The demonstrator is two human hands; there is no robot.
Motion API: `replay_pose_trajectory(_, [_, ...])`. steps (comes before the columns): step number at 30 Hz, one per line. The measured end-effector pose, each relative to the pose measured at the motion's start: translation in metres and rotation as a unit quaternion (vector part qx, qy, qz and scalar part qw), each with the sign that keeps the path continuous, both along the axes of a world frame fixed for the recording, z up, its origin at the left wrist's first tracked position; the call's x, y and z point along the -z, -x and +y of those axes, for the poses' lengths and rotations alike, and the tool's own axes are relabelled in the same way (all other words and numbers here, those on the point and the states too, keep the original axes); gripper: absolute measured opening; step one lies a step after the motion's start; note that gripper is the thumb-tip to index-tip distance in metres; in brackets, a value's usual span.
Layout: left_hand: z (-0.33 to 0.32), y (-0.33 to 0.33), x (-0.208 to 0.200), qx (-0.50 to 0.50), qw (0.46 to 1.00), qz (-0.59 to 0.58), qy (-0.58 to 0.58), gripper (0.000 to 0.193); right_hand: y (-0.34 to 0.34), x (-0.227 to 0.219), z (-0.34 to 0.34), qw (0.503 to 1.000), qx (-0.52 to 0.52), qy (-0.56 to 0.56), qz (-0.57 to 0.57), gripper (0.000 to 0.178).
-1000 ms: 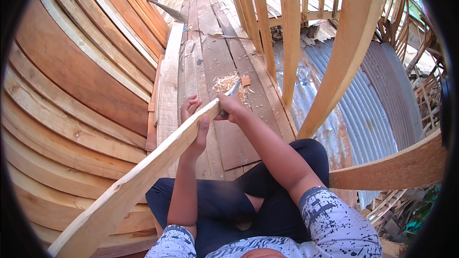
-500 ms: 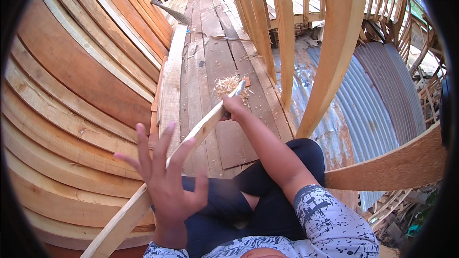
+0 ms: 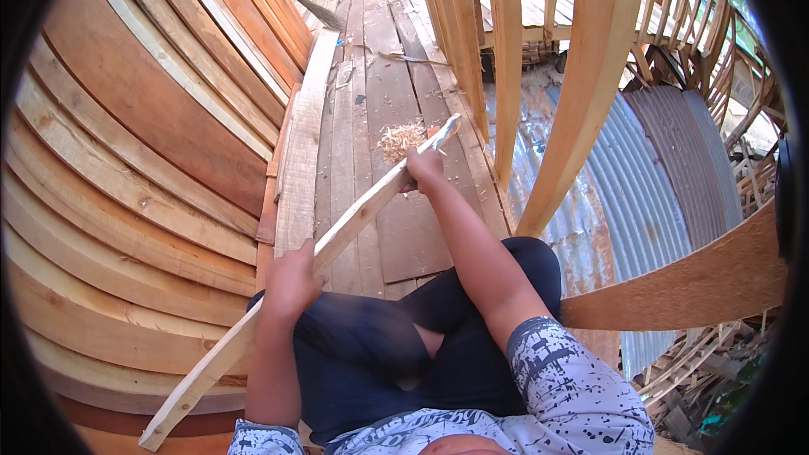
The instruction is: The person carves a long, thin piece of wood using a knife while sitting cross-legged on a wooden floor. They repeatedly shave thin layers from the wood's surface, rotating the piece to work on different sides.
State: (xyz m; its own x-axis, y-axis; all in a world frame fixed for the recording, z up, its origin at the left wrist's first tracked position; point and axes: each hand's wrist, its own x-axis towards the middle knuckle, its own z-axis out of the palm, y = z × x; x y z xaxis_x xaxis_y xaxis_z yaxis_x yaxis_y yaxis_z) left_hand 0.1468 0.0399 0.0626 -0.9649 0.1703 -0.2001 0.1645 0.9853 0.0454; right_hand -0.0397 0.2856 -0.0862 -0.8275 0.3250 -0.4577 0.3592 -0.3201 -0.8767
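Observation:
A long, pale wooden strip (image 3: 362,212) runs slantwise across my lap, from the lower left to beyond my right hand. My left hand (image 3: 292,280) is closed around its middle, fingers wrapped over the edge. Near the far end, my right hand (image 3: 425,170) is closed beside the strip. Past its knuckles a narrow grey metal blade (image 3: 440,140) lies against the wood; the handle is hidden in the hand. Curly wood shavings (image 3: 399,140) are heaped on the floor just beyond the right hand.
Stacked planks (image 3: 152,109) lean along the left. A broom (image 3: 313,8) lies farther up the plank floor (image 3: 383,76). Upright posts (image 3: 581,93) line the right edge, with corrugated metal sheets (image 3: 624,227) below. A broad board (image 3: 683,286) juts in by my right knee.
My left hand, spread and lifted before, has come down and closed around the strip. The strip's far end has slid up and to the right, and my right hand has shifted slightly that way.

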Motion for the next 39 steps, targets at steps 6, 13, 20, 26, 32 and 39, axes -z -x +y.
replay_pose_trajectory(6, [-0.008,0.014,0.038,0.003,0.976,-0.169,-0.135,0.048,0.028,0.036,0.015,0.997,0.029,-0.064,0.01,0.048])
replay_pose_trajectory(13, [0.011,0.034,0.054,-0.091,0.878,-0.407,-0.236,0.067,0.034,0.036,0.029,0.994,-0.027,-0.1,0.043,0.062])
replay_pose_trajectory(20, [-0.005,0.054,0.086,-0.136,0.636,-0.429,-0.627,0.068,-0.006,-0.013,-0.026,0.997,-0.069,-0.006,0.04,0.05])
replay_pose_trajectory(26, [0.012,0.045,0.112,-0.137,0.525,-0.441,-0.715,0.053,-0.017,-0.02,-0.017,0.989,-0.118,-0.059,0.06,0.043])
replay_pose_trajectory(32, [0.024,0.024,0.093,-0.196,0.586,-0.408,-0.672,0.048,-0.035,-0.062,0.02,0.962,-0.205,-0.179,0.019,0.036])
replay_pose_trajectory(39, [0.025,0.016,0.11,-0.25,0.444,-0.447,-0.736,0.058,-0.016,-0.044,0.062,0.846,-0.247,-0.459,0.117,0.036])
